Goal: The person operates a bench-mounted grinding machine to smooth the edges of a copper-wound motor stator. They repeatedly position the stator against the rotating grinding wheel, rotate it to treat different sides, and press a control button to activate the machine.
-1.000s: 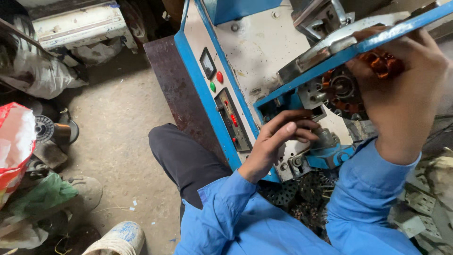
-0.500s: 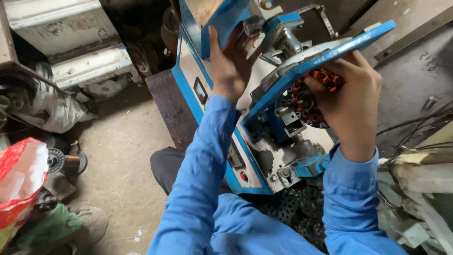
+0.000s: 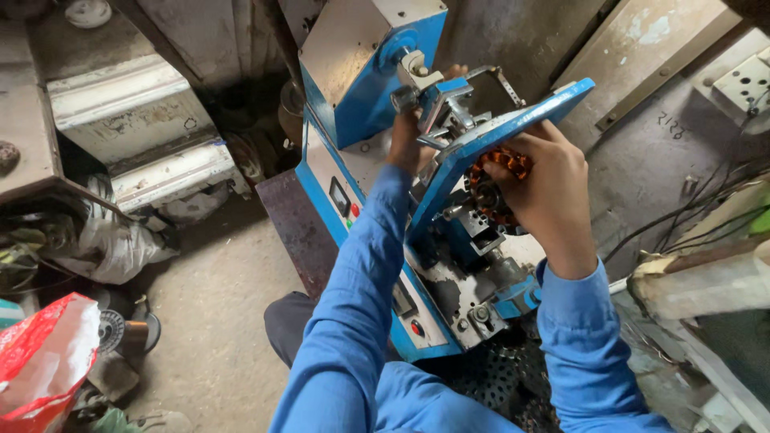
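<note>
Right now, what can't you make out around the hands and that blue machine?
- Left hand: its fingers are hidden behind the metal fittings, so its grip is unclear.
- Copper coil: mostly covered by the right hand and the blue plate.
- Machine: its lower front is hidden by the sleeves.
- Red bag: cut off by the frame's left edge.

We cannot see our left hand's (image 3: 405,140) fingers behind the blue plate (image 3: 497,136); our right hand (image 3: 549,188) covers most of the copper-wound stator (image 3: 493,192), hiding its grip.
</note>
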